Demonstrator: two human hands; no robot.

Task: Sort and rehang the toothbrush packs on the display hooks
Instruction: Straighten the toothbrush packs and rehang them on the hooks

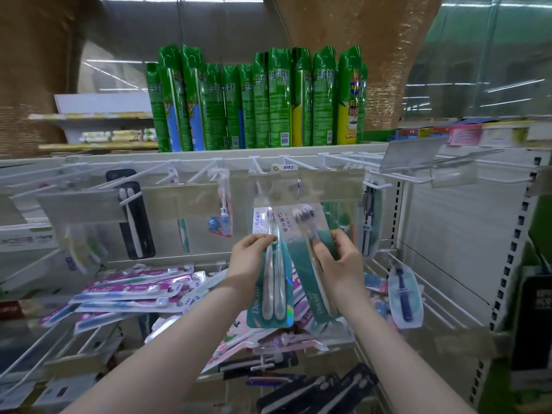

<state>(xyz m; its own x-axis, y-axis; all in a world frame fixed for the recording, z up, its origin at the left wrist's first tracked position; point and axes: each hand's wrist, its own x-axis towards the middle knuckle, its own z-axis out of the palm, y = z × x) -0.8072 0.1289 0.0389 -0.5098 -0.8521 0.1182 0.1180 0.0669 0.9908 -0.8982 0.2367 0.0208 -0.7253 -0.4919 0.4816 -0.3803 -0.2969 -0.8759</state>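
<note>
Below hooks (286,164): left hand (249,258), right hand (340,258) grip teal packs (274,282), edges seemingly apart.

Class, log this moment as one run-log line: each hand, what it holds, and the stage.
left hand: holds teal toothbrush pack | right hand: holds second teal pack | stage: both raised below display hooks, not yet hung

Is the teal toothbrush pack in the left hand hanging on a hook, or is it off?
Cannot tell. The left hand grips the teal toothbrush pack upright, but its top sits behind a clear label strip, hiding any hook.
</note>
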